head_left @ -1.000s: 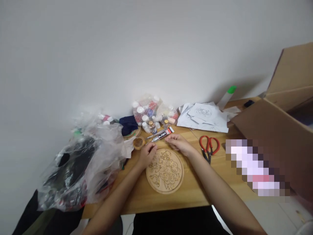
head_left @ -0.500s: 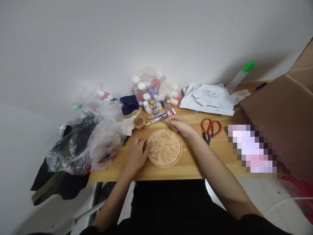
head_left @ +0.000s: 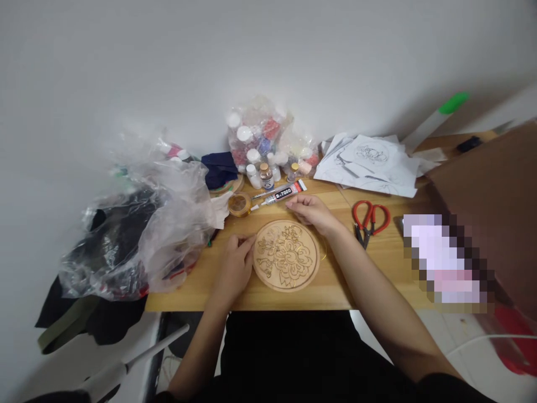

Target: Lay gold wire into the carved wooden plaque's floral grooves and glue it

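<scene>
A round wooden board (head_left: 267, 280) with a raised golden flower pattern lies near the table's front edge. My left hand (head_left: 235, 263) grips its left rim, the fingers bent and the thumb at the edge. Just above the board's upper right side, my right hand (head_left: 310, 211) is closed in a pinch; whatever is between its fingertips is too small to make out. A thin yellow strand (head_left: 324, 250) curves out beside my right forearm. Behind the right fingertips lies a B-7000 glue tube (head_left: 283, 193), with a spool of golden wire (head_left: 239, 205) to its left.
Red-handled pliers (head_left: 371, 219) lie to the right, near a pixelated item (head_left: 447, 260) and a cardboard box (head_left: 486, 207). Sketched papers (head_left: 369, 159), bagged bottles (head_left: 255, 140) and a small corked bottle (head_left: 266, 178) stand at the back. Plastic bags (head_left: 168, 224) crowd the left.
The camera view has shifted slightly, so objects on the right appear farther right. My left hand stays at the board's rim, and my right hand stays pinched above it, almost unmoved.
</scene>
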`<act>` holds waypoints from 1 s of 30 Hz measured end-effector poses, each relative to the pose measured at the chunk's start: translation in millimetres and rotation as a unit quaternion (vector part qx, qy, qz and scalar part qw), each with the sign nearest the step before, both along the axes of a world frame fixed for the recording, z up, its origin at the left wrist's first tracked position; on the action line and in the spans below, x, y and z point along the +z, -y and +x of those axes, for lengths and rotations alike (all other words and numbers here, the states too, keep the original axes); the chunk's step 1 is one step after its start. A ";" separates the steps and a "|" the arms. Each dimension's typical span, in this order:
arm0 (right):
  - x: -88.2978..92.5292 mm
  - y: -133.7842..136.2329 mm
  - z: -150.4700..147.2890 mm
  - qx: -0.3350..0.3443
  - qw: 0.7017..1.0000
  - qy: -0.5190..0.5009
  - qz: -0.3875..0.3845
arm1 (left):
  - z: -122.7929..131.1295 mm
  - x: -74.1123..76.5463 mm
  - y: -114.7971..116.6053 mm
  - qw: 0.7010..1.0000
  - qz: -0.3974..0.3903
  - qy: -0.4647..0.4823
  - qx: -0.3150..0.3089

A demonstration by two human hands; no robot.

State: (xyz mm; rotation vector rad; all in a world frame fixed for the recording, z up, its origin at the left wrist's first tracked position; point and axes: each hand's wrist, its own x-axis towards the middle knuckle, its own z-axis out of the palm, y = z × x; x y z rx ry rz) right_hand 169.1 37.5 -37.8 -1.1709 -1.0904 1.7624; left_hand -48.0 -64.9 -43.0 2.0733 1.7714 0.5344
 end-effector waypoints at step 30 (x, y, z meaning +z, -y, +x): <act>-9.7 2.1 -1.5 0.095 0.985 0.110 0.094 | 33.2 -11.3 -80.7 0.966 0.047 0.176 -0.182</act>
